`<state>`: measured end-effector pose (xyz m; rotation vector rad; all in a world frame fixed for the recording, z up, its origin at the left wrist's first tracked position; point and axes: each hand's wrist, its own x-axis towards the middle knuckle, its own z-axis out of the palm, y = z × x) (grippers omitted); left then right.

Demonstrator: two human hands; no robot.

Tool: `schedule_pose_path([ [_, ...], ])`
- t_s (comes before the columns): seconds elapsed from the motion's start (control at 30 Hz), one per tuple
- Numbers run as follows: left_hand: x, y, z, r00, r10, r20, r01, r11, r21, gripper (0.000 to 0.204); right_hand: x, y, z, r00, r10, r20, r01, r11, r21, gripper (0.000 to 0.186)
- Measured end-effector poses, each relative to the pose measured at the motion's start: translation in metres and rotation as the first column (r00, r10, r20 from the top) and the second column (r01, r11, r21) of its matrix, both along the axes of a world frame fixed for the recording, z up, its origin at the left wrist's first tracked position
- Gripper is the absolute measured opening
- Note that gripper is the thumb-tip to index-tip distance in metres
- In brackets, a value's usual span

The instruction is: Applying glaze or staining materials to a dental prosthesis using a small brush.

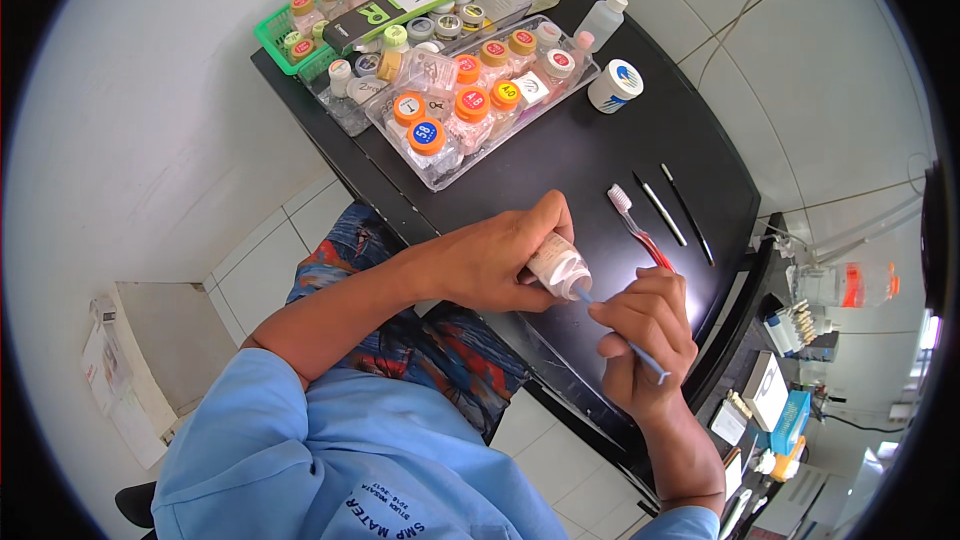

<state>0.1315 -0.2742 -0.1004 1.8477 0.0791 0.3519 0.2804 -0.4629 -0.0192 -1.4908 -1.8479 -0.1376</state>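
Observation:
My left hand (510,260) is closed round a small open bottle (552,258) with a pale label, tilted with its mouth toward the right. In my right hand (645,340) is a thin light blue tool (649,361), its far end at or inside the bottle's mouth; I cannot tell which. Just beyond my right hand a red-handled toothbrush (640,230) lies on the black desk (530,170), beside a white pen-like stick (660,208) and a thin dark brush (688,215).
A clear tray (430,178) and a green basket (268,35) hold several jars. Behind them lie a long box (400,10), a dropper bottle (605,18) and a white tub (616,87). At the right, a side counter holds boxes (765,390) and a plastic bottle (850,283).

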Motion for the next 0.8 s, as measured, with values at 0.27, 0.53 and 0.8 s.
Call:
schedule_pose_path([
  [0.27,-0.002,0.001,0.012,0.997,-0.029,0.07,0.031,0.999,-0.023,0.044,0.004,0.001,-0.001,0.999,-0.037,-0.027,0.039,0.996,0.081,0.035],
  [0.53,0.001,0.001,0.0,0.99,-0.02,0.14,0.013,0.998,0.056,0.046,0.001,0.006,-0.002,0.996,-0.061,0.057,0.063,0.997,-0.039,0.033],
  [0.8,-0.001,0.003,0.012,0.996,-0.075,0.045,0.076,0.997,-0.029,0.045,0.005,-0.003,-0.001,0.997,-0.051,-0.053,0.057,0.991,0.122,0.038],
])
